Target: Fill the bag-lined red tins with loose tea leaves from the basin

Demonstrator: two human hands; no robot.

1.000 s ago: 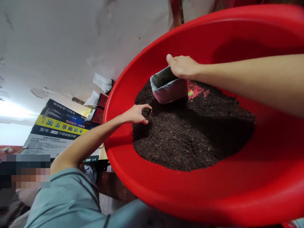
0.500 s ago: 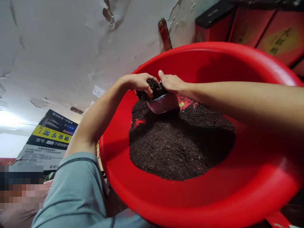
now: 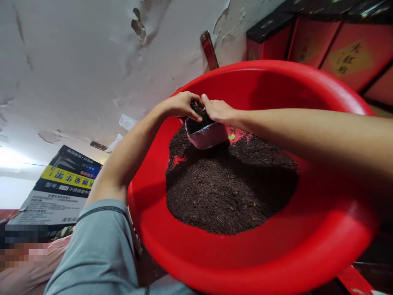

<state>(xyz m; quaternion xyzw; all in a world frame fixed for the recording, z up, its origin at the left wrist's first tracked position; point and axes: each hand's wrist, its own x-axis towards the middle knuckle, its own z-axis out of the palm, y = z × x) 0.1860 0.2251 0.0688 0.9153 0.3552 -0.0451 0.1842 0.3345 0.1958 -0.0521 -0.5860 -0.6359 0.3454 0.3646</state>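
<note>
A big red plastic basin (image 3: 245,262) holds a mound of dark loose tea leaves (image 3: 227,184). At the far side of the mound stands a small pink foil-lined pouch (image 3: 207,137) with its mouth open. My right hand (image 3: 218,110) grips the pouch's far rim. My left hand (image 3: 181,105) is at the pouch's mouth, fingers curled over dark leaves that sit in the opening.
A cracked white wall (image 3: 92,61) rises behind the basin. Red boxes with gold labels (image 3: 337,53) stand at the upper right. A printed cardboard box (image 3: 58,184) lies at the left. A metal bracket (image 3: 209,50) is fixed to the wall.
My left hand scooped leaves from the mound, carried them up to the pouch and now presses them into its mouth. The view shifted, showing the red boxes.
</note>
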